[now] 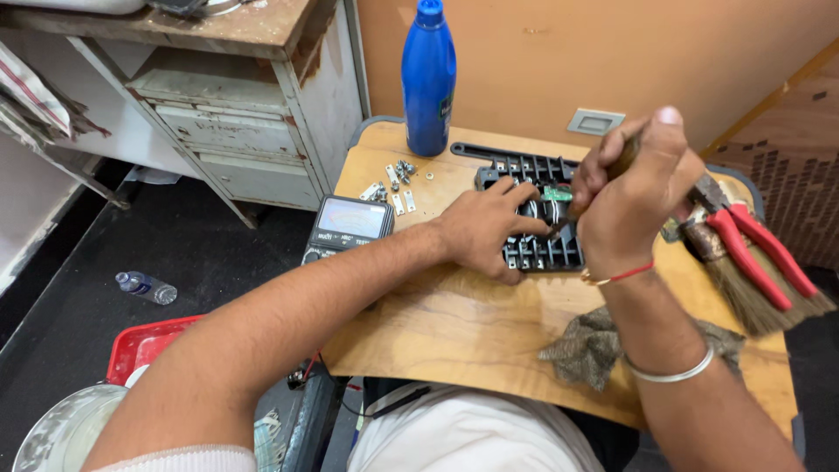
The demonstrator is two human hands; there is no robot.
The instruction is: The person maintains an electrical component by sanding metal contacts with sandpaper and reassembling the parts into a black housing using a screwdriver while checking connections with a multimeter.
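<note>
Head view, nearest first: one grey-brown rag [594, 345] lies crumpled on the wooden surface [472, 323] just beside the right forearm, which wears one silver bangle and one red thread at the wrist. Off the surface's left edge, down on the dark floor, sit one red tray [144, 343] and one small clear bottle [146, 287] lying on its side. Further in, the left hand [485, 232] presses flat on one black slotted frame [537, 210], fingers spread over its ribs, its grip open and clamped on nothing. The right hand [634, 197] hovers over the same frame's right part, its grip closed tight around one brown-handled tool [622, 159], whose tip points down into the frame's middle. Left of the frame lies one multimeter [350, 225] with a lit screen. To the right lie one pair of red-handled pliers [743, 240] across one straw brush [752, 284]. Beyond the meter, a small scatter of silver screws and plates [395, 182] sits loose; I cannot count them exactly. Farthest, one blue bottle [428, 79] stands upright near the orange wall.
</note>
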